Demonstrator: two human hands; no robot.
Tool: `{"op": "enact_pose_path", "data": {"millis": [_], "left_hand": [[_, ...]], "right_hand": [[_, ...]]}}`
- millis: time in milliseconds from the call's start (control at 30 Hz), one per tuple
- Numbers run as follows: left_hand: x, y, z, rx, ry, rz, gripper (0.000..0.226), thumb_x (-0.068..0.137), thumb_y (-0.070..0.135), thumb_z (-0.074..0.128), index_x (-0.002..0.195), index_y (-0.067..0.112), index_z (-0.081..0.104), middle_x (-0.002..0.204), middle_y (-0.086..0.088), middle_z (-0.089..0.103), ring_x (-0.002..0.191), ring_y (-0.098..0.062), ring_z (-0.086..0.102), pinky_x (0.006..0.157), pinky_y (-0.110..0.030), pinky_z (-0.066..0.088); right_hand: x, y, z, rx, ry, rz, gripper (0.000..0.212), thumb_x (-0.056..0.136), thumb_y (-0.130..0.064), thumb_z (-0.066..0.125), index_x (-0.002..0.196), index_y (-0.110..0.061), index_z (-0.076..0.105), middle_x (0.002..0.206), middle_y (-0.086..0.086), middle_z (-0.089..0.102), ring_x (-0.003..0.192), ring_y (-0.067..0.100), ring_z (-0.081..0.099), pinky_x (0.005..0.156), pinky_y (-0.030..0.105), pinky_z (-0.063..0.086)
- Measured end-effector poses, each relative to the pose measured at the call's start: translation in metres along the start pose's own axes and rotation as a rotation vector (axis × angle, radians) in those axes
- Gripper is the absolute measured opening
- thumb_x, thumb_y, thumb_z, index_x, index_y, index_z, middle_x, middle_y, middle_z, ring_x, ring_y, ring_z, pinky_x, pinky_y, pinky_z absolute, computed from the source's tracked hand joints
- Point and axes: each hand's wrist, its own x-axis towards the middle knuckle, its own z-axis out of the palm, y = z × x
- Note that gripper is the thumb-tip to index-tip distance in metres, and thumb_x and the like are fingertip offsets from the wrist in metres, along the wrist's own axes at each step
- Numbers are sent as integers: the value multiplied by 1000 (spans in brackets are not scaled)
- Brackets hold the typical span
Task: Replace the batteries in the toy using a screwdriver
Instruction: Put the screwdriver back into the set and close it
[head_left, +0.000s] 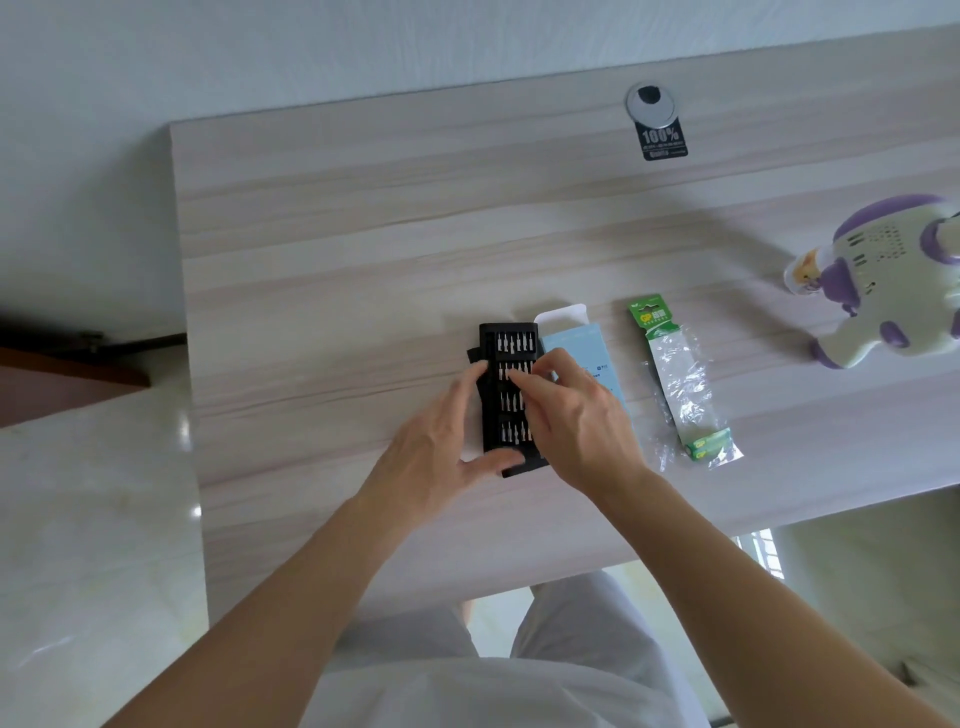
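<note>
A black screwdriver bit case (506, 340) lies open near the middle of the wooden desk (332, 249), with rows of metal bits showing. My left hand (441, 447) holds the case by its left side and bottom edge. My right hand (576, 415) rests over the case, its fingertips on the second row of bits; whether they pinch a bit I cannot tell. A white and purple toy (883, 280) lies on its side at the right edge. A green battery blister pack (680, 379) lies between the case and the toy.
A light blue cardboard box (571, 332) lies just right of the case, partly under my right hand. A round cable grommet with a black sticker (655, 122) sits at the back of the desk. The desk's front edge runs close to my lap.
</note>
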Motion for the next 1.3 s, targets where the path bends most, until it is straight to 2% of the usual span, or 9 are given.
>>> {"op": "enact_pose_path", "data": {"millis": [133,233,367,600,767,933,1100,1200,1300], "left_hand": [[-6,17,-14,-252,247,-142,17,106,21,44,112,8,54,86,2,57,76,-17,53,74,-31,40],[-11,47,-30,-789,301,-316,23,106,14,45,90,7,60,77,0,60,69,-14,57,67,-39,52],[-18,85,-46,-1298,181,-417,21,102,11,52,91,6,69,84,-5,67,77,-11,69,75,-37,60],[-24,101,-46,-1433,117,-408,22,98,16,56,109,5,71,104,-13,69,94,-26,67,95,-50,51],[-27,101,-43,-1346,96,-373,25,99,17,57,116,2,69,102,-13,74,90,-21,72,89,-49,55],[-28,104,-40,-1255,78,-383,22,100,17,57,112,5,71,103,-16,76,82,-18,75,64,-34,58],[-19,89,-37,-1084,109,-387,23,103,24,53,107,11,71,103,-7,75,94,-18,72,82,-38,60],[-8,62,-32,-788,183,-374,16,101,22,55,101,13,69,92,0,69,83,-17,64,80,-35,55],[-2,33,-24,-218,152,-231,13,99,22,56,102,15,67,96,2,64,85,-16,59,77,-26,43]], "right_hand": [[-1,-12,-26,66,105,108,16,94,-20,59,104,-18,72,86,2,61,56,31,57,47,39,50],[-6,-30,-44,238,91,187,12,94,-28,60,94,-23,71,79,-6,61,58,18,55,56,38,51],[-12,-60,-58,398,62,255,2,89,-27,71,89,-25,72,74,-20,51,60,4,53,59,24,45],[-15,-83,-71,552,15,349,12,91,-28,71,100,-21,74,85,-12,71,58,-1,61,57,9,43],[-18,-89,-79,644,31,421,6,91,-18,70,90,-24,70,82,-8,71,48,0,54,50,9,39],[-23,-80,-72,612,16,470,4,91,-21,70,90,-25,70,80,-9,71,50,6,58,51,21,49],[-13,-70,-65,599,17,540,5,88,-31,71,87,-26,72,75,-9,70,51,8,56,51,20,43],[-8,-61,-60,506,23,580,4,86,-27,72,87,-23,71,71,-7,68,50,2,55,51,10,38],[-6,-53,-55,448,5,629,3,86,-23,72,86,-25,69,73,-9,67,55,1,57,53,6,40]]}}
